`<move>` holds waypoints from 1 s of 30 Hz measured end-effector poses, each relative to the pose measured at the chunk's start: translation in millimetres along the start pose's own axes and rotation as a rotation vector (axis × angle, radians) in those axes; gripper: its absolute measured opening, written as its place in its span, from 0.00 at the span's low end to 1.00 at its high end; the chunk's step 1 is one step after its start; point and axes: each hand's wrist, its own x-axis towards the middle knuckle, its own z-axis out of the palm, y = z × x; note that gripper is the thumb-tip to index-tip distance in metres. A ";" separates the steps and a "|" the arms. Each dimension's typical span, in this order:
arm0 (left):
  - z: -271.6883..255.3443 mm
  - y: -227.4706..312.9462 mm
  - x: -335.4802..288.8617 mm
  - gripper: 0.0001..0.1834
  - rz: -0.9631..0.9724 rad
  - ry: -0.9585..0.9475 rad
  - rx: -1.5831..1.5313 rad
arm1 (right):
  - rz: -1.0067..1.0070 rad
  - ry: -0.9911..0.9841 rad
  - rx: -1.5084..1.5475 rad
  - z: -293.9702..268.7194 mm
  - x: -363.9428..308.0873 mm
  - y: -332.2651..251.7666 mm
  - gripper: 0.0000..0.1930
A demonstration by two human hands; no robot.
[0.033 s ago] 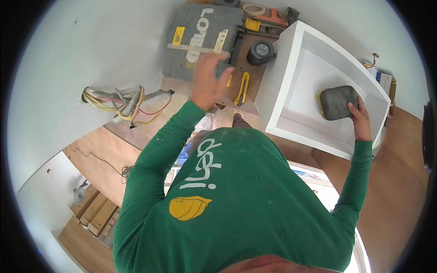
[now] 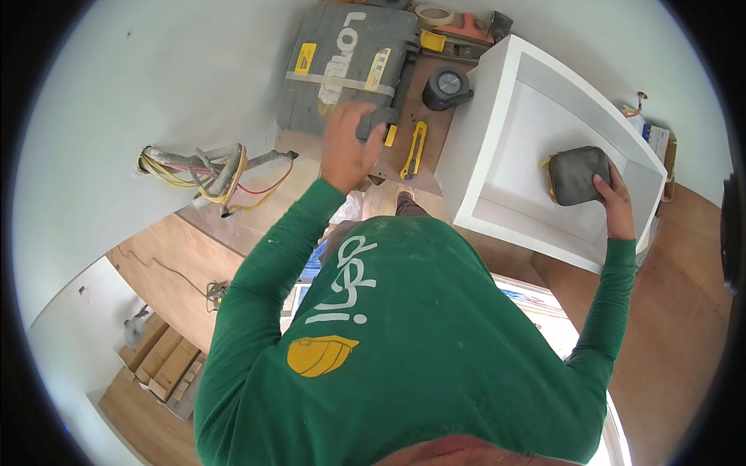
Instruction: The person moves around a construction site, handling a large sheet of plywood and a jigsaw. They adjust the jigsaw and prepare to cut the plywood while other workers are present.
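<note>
In my right hand (image 2: 615, 202) is a small dark grey pouch (image 2: 576, 175) with a yellow zip along its left side. My fingers grip its right edge, and it is over the inside of a white open box (image 2: 505, 167). My left hand (image 2: 350, 147) is raised at the near edge of a grey hard-shell tool case (image 2: 307, 97), fingers apart and slightly blurred. Nothing shows in it, and I cannot tell whether it touches the case. A yellow utility knife (image 2: 416, 151) lies to its right on the wooden surface.
A dark round speaker-like device (image 2: 447, 88) stands between case and box. Behind it are a tape roll (image 2: 434, 14) and an orange-handled tool (image 2: 466, 29). Bundled wires (image 2: 217, 175) stick out of the left wall. Cardboard boxes (image 2: 163, 357) lie low on the left.
My left hand has shifted slightly left and nearer to me. The pouch in my right hand has turned a little, showing more of its yellow zip.
</note>
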 end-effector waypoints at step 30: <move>93.2 -44.5 31.5 0.13 0.255 -0.636 0.824 | -0.447 -0.974 -1.784 315.0 153.2 -192.6 0.56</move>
